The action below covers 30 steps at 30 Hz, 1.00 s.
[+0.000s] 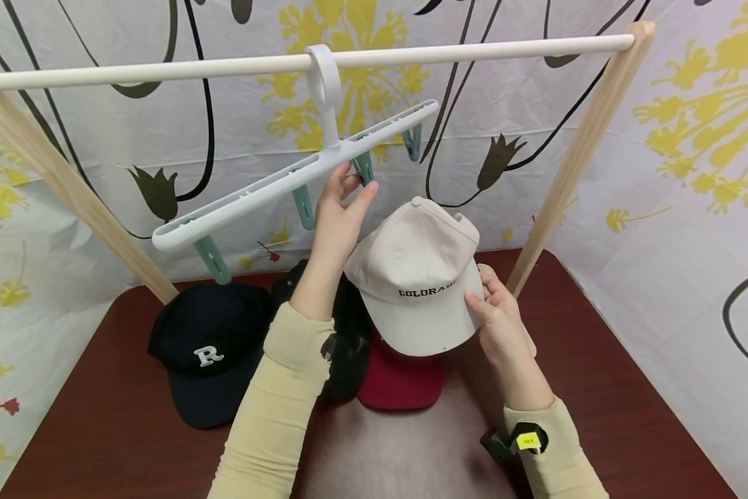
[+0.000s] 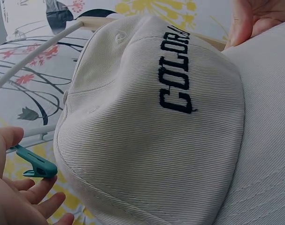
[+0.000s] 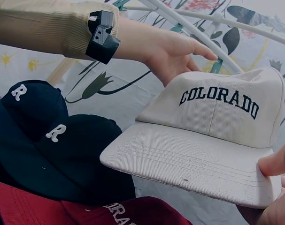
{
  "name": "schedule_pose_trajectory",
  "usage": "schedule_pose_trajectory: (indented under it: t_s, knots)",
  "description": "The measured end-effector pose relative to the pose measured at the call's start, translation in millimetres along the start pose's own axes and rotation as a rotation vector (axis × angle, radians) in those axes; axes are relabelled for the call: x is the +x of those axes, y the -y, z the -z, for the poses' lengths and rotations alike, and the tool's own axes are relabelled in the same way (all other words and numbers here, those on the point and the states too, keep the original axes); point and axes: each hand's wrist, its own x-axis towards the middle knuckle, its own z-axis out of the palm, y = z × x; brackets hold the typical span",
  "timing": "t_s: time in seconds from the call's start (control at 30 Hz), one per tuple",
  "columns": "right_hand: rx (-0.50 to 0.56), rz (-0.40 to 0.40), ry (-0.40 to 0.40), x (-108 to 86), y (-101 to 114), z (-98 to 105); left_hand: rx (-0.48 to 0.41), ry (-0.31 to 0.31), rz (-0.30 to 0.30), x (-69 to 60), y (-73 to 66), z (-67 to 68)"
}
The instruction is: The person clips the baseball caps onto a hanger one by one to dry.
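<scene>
My right hand [image 1: 501,315] grips a cream baseball cap [image 1: 420,277] by the side of its brim, thumb on top. The cap is held up in the air, with COLORADO lettering facing out in the right wrist view. My left hand [image 1: 342,215] reaches up to a green clip [image 1: 363,168] under the white hanger [image 1: 255,201]. In the left wrist view, thumb and fingers are around this clip [image 2: 36,161], beside the cap's crown, and the clip does not hold the cap. Other green clips [image 1: 211,260] hang from the same tilted hanger.
The hanger hooks over a white rod [image 1: 473,52] between wooden posts [image 1: 582,159]. On the dark red table [image 1: 598,388] lie a navy cap [image 1: 214,346] with an R, a black cap [image 1: 349,346] and a red cap [image 1: 401,381]. A patterned cloth [image 1: 692,277] stands behind.
</scene>
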Motion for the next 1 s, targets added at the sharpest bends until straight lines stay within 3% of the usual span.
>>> schedule_pose_trajectory:
  t_s: [0.5, 0.73, 1.0]
  knots:
    - [-0.019, -0.008, -0.003, 0.2, 1, 0, -0.01, 0.011, -0.083, 0.1, -4.4, -1.5]
    - [-0.019, -0.005, 0.003, -0.4, 0, -1, -0.021, 0.029, -0.073, 0.8, -9.5, -1.3]
    - [-0.029, 0.002, 0.001, -1.7, -1, -1, -0.01, 0.037, -0.118, 2.8, -13.5, -2.7]
